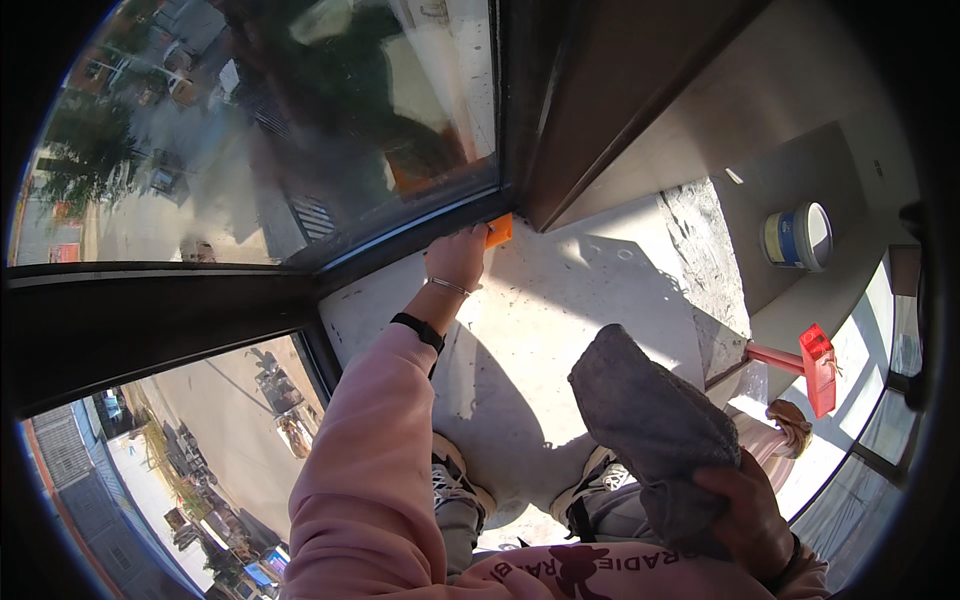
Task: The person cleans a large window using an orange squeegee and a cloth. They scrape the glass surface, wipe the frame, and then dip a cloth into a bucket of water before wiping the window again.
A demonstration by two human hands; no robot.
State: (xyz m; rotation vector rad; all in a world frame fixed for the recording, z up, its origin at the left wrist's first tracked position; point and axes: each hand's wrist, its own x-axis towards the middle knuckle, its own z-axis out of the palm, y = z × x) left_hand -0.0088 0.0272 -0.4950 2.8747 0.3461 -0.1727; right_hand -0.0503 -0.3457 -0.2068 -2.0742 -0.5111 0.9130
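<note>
Orange scraper and grey cloth, both in hand

The small orange scraper [499, 230] was pressed into the corner of the dark window frame, mostly hidden by the left hand [458, 256]. The crumpled grey cloth [650, 425] hung bunched in the right hand [748, 510], held above the floor.

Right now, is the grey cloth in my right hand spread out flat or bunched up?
Bunched up. The grey cloth is gathered into a rumpled wad, gripped at its lower end by your right hand, with no flat spread.

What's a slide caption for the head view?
Left hand presses an orange scraper at the window frame's bottom corner; right hand holds a grey cloth.
</note>
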